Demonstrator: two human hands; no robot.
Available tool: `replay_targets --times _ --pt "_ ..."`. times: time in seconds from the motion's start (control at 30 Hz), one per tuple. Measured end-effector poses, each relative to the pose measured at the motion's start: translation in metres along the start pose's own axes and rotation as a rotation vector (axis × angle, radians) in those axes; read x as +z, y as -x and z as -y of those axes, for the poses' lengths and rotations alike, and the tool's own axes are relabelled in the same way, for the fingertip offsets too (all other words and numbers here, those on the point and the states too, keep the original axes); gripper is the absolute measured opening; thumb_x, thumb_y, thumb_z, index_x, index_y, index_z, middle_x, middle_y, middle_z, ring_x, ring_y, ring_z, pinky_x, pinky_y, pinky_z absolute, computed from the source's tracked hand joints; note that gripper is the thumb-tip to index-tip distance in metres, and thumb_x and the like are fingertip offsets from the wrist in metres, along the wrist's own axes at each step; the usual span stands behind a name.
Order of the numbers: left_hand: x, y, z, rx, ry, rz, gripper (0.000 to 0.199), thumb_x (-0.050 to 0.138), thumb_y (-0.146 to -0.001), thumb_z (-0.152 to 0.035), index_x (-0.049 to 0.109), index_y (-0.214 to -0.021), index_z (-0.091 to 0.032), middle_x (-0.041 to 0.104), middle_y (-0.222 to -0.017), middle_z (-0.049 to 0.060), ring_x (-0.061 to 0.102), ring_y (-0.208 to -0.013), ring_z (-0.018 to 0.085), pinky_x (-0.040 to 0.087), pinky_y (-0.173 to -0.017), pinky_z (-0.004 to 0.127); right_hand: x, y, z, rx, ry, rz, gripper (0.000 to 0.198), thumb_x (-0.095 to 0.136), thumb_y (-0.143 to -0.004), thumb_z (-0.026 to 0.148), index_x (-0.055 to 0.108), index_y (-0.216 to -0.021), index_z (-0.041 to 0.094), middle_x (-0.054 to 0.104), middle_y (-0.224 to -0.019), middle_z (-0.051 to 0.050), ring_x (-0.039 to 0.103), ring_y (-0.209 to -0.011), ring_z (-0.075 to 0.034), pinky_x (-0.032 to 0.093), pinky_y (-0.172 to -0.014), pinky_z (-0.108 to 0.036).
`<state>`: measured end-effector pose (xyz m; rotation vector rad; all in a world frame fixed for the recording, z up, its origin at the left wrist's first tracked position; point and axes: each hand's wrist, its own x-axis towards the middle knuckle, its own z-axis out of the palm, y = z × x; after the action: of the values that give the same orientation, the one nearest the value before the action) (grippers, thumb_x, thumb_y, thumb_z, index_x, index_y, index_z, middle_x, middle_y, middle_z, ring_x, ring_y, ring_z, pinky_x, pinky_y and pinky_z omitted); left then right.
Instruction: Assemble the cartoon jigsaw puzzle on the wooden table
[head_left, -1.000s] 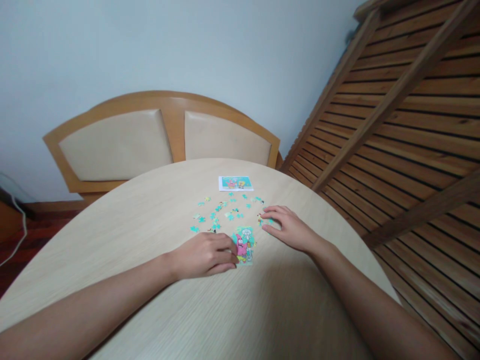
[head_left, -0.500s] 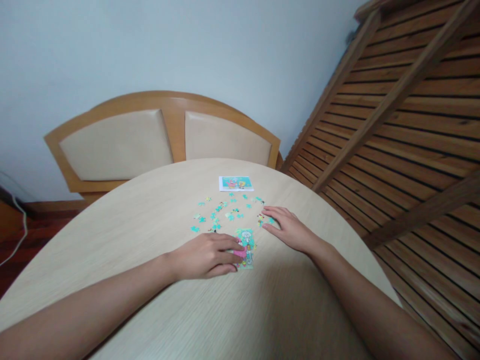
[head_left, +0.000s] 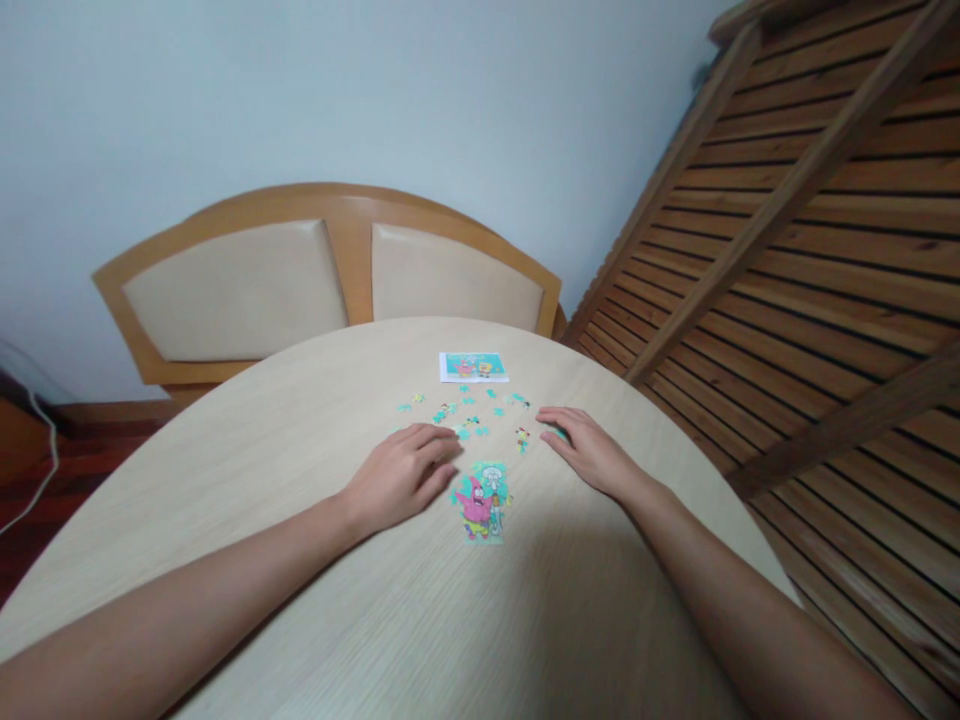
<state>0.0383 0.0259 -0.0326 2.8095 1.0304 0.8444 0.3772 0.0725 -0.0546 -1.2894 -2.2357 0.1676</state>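
A partly joined jigsaw puzzle (head_left: 480, 503) lies on the table, with a pink starfish figure and a pale turquoise figure on it. My left hand (head_left: 405, 475) is just beyond its left side, fingers apart, over the loose puzzle pieces and covering some of them. Any piece beneath that palm is hidden. To the right, my right hand (head_left: 585, 450) rests on its side with thumb and fingers apart. Close to its fingertips is a small multicoloured puzzle piece (head_left: 522, 437), and a turquoise piece (head_left: 556, 433) shows by the thumb.
Several turquoise pieces (head_left: 482, 432) are scattered across the middle of the round table (head_left: 315, 640). Behind them lies a picture sheet (head_left: 474, 367) with cartoon figures. A padded wooden headboard (head_left: 358, 262) stands past the far edge, and wooden slats (head_left: 810, 230) rise at right.
My left hand has moved off the joined puzzle, up and to the left onto the loose pieces, uncovering the pink figure. My right hand has shifted slightly right.
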Motion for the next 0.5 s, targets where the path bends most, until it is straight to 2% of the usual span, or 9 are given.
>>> replay_targets --times 0.2,0.3,0.4,0.5 --pt "0.011 0.003 0.029 -0.202 -0.053 -0.034 0.026 0.061 -0.094 -0.030 0.066 -0.117 -0.019 0.065 -0.129 0.012 0.061 -0.119 0.030 0.052 -0.102 0.051 -0.002 0.000 0.030 -0.115 -0.011 0.069 0.035 0.053 -0.101 0.040 0.066 -0.130 0.026 0.065 -0.136 -0.010 0.057 -0.128 -0.028 0.045 -0.110 -0.052" --pt "0.011 0.002 0.039 -0.250 -0.092 -0.039 0.027 0.060 -0.094 -0.029 0.065 -0.118 -0.017 0.066 -0.129 0.013 0.062 -0.119 0.030 0.052 -0.103 0.053 0.000 0.001 0.038 -0.159 0.016 0.123 0.032 0.055 -0.100 0.037 0.068 -0.128 0.028 0.064 -0.140 -0.008 0.053 -0.133 -0.029 0.042 -0.111 -0.055" --pt "0.011 0.002 0.042 -0.243 -0.095 -0.036 0.032 0.057 -0.096 -0.030 0.063 -0.124 -0.015 0.064 -0.133 0.014 0.059 -0.124 0.030 0.049 -0.107 0.053 0.001 0.000 0.035 -0.155 0.043 0.107 0.027 0.055 -0.099 0.033 0.073 -0.119 0.027 0.068 -0.133 -0.007 0.056 -0.129 -0.029 0.045 -0.108 -0.054" --pt "0.010 0.001 0.038 -0.115 -0.082 0.047 0.041 0.053 -0.101 -0.034 0.056 -0.138 -0.017 0.054 -0.148 0.012 0.047 -0.140 0.030 0.040 -0.116 0.054 0.001 -0.001 0.029 -0.125 0.052 0.056 0.023 0.056 -0.098 0.029 0.074 -0.112 0.026 0.072 -0.125 -0.007 0.061 -0.121 -0.028 0.048 -0.105 -0.052"
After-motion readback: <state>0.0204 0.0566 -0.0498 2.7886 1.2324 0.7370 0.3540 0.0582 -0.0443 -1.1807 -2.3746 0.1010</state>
